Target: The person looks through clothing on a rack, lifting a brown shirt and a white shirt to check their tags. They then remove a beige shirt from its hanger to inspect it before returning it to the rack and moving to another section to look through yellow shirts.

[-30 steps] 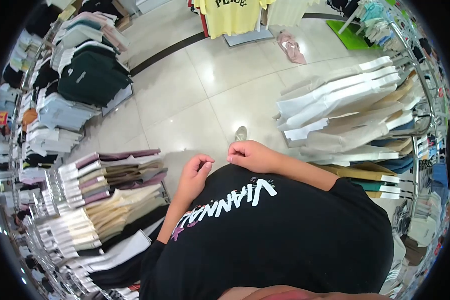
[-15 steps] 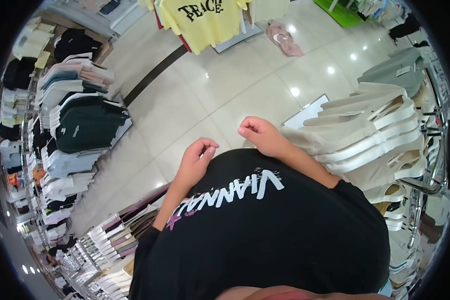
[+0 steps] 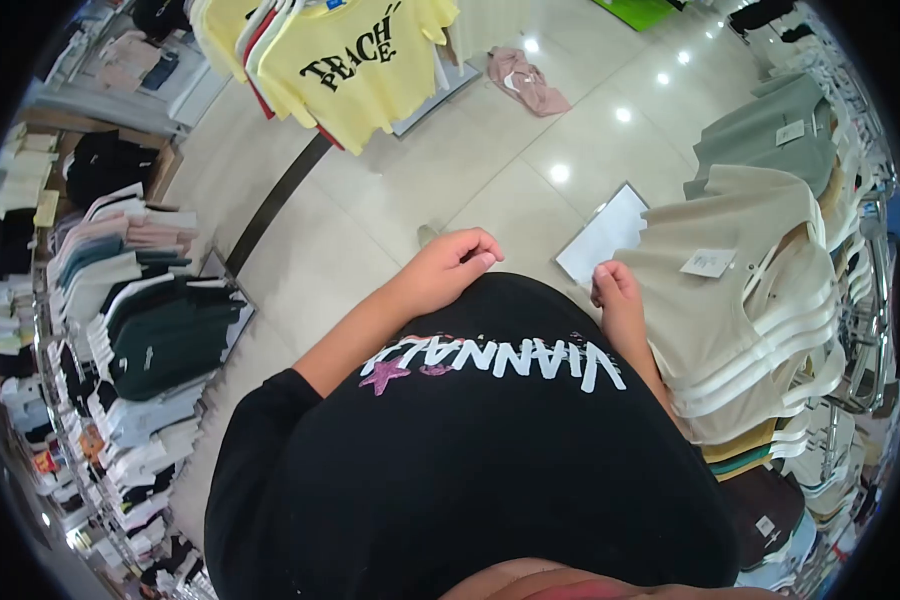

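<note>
Right hand (image 3: pixel 620 300) loosely curled, empty, just beside the cream shirts (image 3: pixel 740 290), maybe touching; left hand (image 3: pixel 448 270) curled, empty.

Shiny pale tile floor (image 3: pixel 420 180) fills the upper middle of the frame, with a dark curved stripe (image 3: pixel 270 205) running through it at upper left. A crumpled pink garment (image 3: pixel 527 80) lies right on the tiles near the top centre. A flat white rack base (image 3: pixel 602 232) sits on the floor right of centre, and a green mat (image 3: pixel 638 10) peeks in at the top edge.
</note>
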A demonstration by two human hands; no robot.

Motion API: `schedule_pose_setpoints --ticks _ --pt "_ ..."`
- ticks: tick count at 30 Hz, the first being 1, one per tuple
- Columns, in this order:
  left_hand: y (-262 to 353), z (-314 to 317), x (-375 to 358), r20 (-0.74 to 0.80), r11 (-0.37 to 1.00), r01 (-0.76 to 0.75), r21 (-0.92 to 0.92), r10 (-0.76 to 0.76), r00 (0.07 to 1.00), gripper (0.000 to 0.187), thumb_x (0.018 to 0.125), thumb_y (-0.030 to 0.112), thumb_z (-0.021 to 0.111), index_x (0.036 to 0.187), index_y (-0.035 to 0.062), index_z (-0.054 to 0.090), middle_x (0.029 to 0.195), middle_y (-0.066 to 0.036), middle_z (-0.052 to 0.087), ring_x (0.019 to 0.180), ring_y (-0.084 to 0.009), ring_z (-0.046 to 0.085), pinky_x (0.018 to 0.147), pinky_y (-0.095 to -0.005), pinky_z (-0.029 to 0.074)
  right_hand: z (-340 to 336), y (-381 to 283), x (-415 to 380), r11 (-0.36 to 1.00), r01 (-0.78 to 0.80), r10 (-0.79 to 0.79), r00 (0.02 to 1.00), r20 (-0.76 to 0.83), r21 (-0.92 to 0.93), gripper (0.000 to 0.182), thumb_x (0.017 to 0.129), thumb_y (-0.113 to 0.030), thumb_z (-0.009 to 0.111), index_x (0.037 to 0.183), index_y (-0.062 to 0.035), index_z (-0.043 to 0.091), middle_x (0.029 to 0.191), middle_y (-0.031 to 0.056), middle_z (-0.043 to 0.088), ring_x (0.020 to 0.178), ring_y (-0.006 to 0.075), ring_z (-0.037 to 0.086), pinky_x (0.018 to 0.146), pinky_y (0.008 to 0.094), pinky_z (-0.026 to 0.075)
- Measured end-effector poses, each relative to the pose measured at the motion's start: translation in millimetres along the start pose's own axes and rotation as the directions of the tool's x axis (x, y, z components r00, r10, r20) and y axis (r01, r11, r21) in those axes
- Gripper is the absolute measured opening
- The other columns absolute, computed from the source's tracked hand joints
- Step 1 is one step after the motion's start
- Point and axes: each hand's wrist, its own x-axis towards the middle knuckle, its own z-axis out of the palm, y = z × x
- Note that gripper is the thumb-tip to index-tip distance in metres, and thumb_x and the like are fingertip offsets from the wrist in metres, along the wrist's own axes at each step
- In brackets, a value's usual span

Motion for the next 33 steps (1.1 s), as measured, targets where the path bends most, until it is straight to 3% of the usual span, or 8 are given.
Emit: schedule_pose_setpoints --ticks 2,6,8,13,20,24,27,33 --pt "6.5 -27.1 26.1 0.051 0.996 0.043 0.076 -0.046 0.998 0.015 0.101 0.014 0.057 0.108 0.0029 0.065 0.093 0.0 0.062 0.086 -0.009 0.054 0.081 -0.0263 0.047 11.7 -6.1 17.6 0.975 0.05 -0.018 0.989 -0.147 0.216 0.018 0.105 -0.021 0.057 0.091 -0.0087 0.056 0.074 -0.0044 0.047 0.064 0.0052 0.04 0.059 0.0232 0.033" --pt "12.7 -90.2 70.9 0.061 0.994 -0.084 0.069 0.08 0.995 0.015 0.1 0.013 0.059 0.107 0.0029 0.066 0.082 0.0 0.058 0.076 -0.0094 0.051 0.071 -0.0274 0.045 51.4 -45.5 69.2 0.95 0.102 -0.024 0.967 -0.255 0.296 0.017 0.105 -0.02 0.057 0.091 -0.0084 0.056 0.073 -0.0041 0.048 0.065 0.0062 0.04 0.06 0.0237 0.034" --pt "18.5 -128.0 87.9 0.133 0.995 -0.069 0.073 0.059 0.989 0.015 0.099 0.014 0.058 0.107 0.0028 0.066 0.093 -0.001 0.063 0.086 -0.0109 0.055 0.082 -0.0277 0.047 73.9 -65.5 102.0 0.956 0.122 -0.056 0.969 -0.241 0.267 0.017 0.105 -0.019 0.057 0.092 -0.0084 0.056 0.074 -0.0041 0.049 0.065 0.0063 0.041 0.06 0.0238 0.035" --pt "7.7 -212.0 126.3 0.108 0.992 -0.091 0.092 0.081 0.991 0.015 0.098 0.013 0.059 0.107 0.003 0.066 0.09 -0.002 0.063 0.083 -0.0123 0.056 0.078 -0.0291 0.047 136.8 -105.5 181.0 0.978 0.123 -0.084 0.972 -0.222 0.171 0.016 0.104 -0.019 0.057 0.093 -0.0074 0.057 0.075 -0.004 0.05 0.067 0.0067 0.043 0.062 0.0242 0.037" --pt "-3.2 -291.8 148.1 -0.031 0.993 -0.108 0.042 0.109 0.993 0.014 0.097 0.013 0.06 0.105 0.0029 0.067 0.088 -0.004 0.063 0.081 -0.0135 0.056 0.077 -0.0304 0.048 193.4 -138.5 266.6 0.999 0.051 -0.051 0.998 0.02 0.006 0.016 0.103 -0.018 0.059 0.094 -0.0061 0.058 0.076 -0.0033 0.05 0.069 0.0076 0.044 0.066 0.0247 0.037" --pt "-22.0 -325.3 158.2 -0.214 0.994 -0.096 0.043 0.103 0.971 0.013 0.097 0.011 0.06 0.104 0.0025 0.067 0.09 -0.005 0.062 0.081 -0.014 0.056 0.077 -0.0304 0.048 214.7 -146.0 331.3 0.998 0.061 -0.057 0.988 0.146 -0.027 0.013 0.103 -0.018 0.061 0.096 -0.0073 0.06 0.075 -0.0088 0.05 0.067 0.0012 0.042 0.059 0.0201 0.034" --pt "-23.9 -350.1 169.0 -0.286 0.999 -0.001 0.041 0.013 0.958 0.011 0.099 0.008 0.06 0.107 0.0034 0.065 0.101 -0.005 0.062 0.092 -0.0132 0.058 0.087 -0.0287 0.049 232.8 -156.2 380.4 0.998 0.032 -0.017 0.959 0.282 -0.048 0.013 0.103 -0.018 0.061 0.096 -0.0071 0.06 0.076 -0.0073 0.051 0.068 0.003 0.044 0.063 0.0212 0.037" --pt "-13.4 -406.3 210.1 -0.644 0.974 -0.041 0.225 0.18 0.743 0.019 0.092 0.001 0.065 0.111 0.0032 0.063 0.112 -0.01 0.057 0.09 -0.019 0.057 0.081 -0.0309 0.05 256.8 -193.5 494.1 0.989 0.039 0.042 0.854 0.519 -0.144 0.013 0.103 -0.019 0.061 0.1 -0.0064 0.061 0.081 -0.006 0.052 0.072 0.0046 0.046 0.067 0.0215 0.039"
